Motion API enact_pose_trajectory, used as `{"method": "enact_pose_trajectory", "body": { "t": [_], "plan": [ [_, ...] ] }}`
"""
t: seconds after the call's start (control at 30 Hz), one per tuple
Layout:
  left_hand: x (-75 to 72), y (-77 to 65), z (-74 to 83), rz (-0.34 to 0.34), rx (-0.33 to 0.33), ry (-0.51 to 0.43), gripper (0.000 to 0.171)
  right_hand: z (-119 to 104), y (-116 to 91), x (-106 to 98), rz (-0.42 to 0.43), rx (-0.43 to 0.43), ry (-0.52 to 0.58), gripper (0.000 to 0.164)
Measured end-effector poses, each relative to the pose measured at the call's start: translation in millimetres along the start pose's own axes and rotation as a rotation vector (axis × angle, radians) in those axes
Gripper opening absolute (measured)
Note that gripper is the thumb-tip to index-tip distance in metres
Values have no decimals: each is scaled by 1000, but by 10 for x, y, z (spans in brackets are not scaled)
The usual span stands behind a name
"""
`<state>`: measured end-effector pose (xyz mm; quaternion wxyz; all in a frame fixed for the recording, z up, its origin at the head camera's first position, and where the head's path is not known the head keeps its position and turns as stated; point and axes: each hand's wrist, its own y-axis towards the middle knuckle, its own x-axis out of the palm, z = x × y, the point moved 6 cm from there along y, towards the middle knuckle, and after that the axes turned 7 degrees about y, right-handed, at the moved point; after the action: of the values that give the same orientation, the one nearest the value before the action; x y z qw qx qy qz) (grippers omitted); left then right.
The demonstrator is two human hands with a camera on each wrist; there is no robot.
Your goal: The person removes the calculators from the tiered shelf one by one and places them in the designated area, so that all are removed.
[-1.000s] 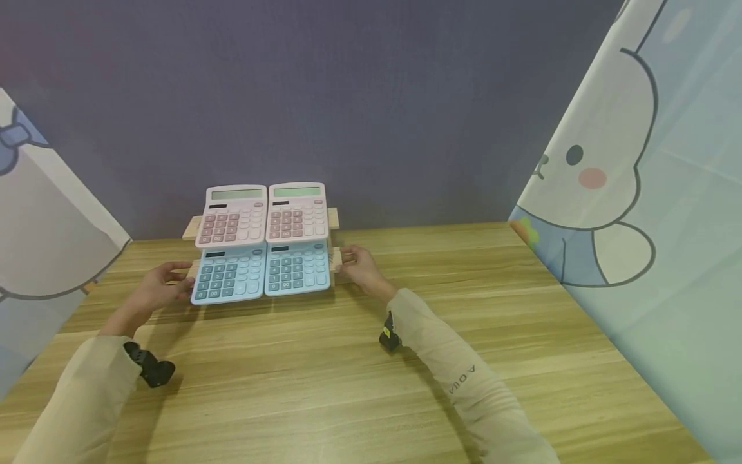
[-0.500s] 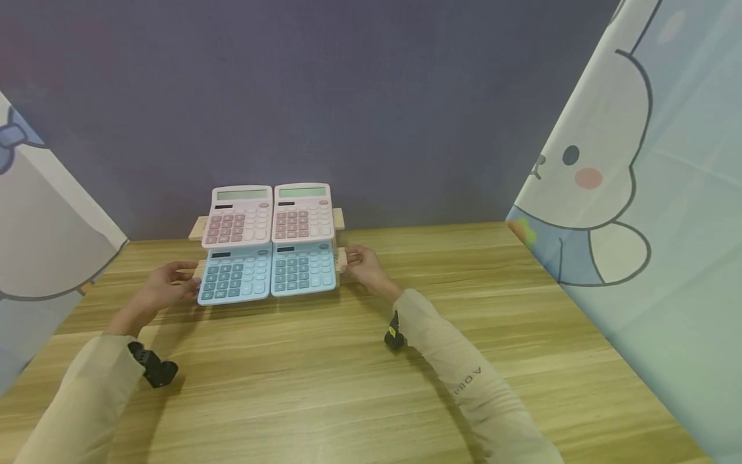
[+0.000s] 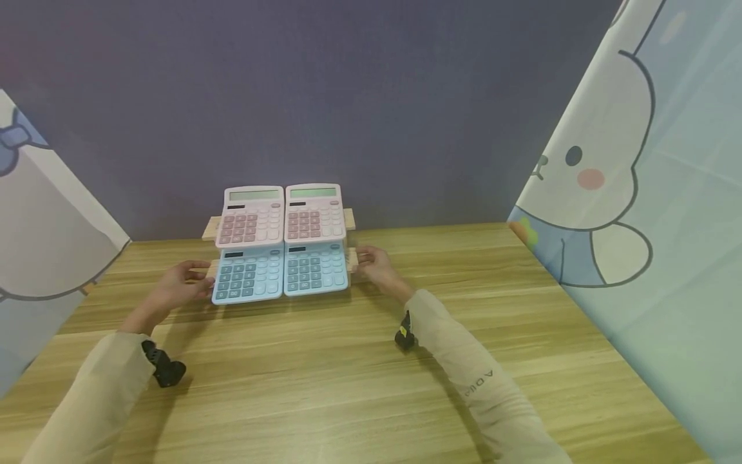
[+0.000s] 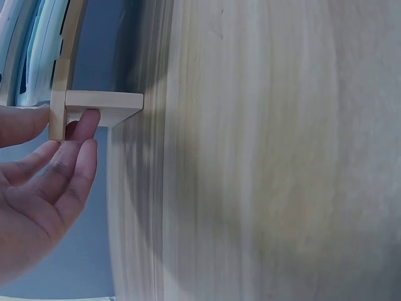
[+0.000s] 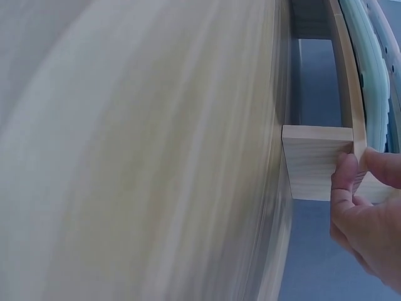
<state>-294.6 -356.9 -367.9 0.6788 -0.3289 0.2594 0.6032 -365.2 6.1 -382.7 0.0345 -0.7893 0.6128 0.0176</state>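
Note:
A two-tier wooden rack [image 3: 351,259] stands near the back wall, left of the middle in the head view. Side by side on its upper tier lie two pink calculators [image 3: 250,216], and on the lower tier two blue calculators [image 3: 315,267]. My left hand [image 3: 184,283] pinches the left end of the lower board [image 4: 59,103], thumb above and fingers beneath. At the opposite end, my right hand [image 3: 378,267] grips the same board [image 5: 354,100] between thumb and fingers. A wooden foot [image 5: 316,160] under the board is right beside the right fingers.
Wood-grain tabletop [image 3: 324,386] stretches in front of the rack and to both sides. A dark wall panel [image 3: 371,116] rises behind it. Cartoon-printed sheets [image 3: 655,212] flank the table. A black wrist camera [image 3: 165,368] is strapped over the left sleeve.
The rack, with all its calculators, has shifted to the right along the back of the table. Both hands have moved with it, keeping their hold on its ends.

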Motion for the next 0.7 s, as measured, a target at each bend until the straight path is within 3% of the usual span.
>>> {"method": "enact_pose_trajectory", "body": {
  "t": [0.3, 0.7],
  "plan": [
    [-21, 14, -18, 6, 13, -19, 60, -52, -43, 25, 23, 13, -6, 52],
    [-16, 14, -39, -1, 54, -48, 59, -52, -63, 20, -14, 39, -43, 55]
  ]
}}
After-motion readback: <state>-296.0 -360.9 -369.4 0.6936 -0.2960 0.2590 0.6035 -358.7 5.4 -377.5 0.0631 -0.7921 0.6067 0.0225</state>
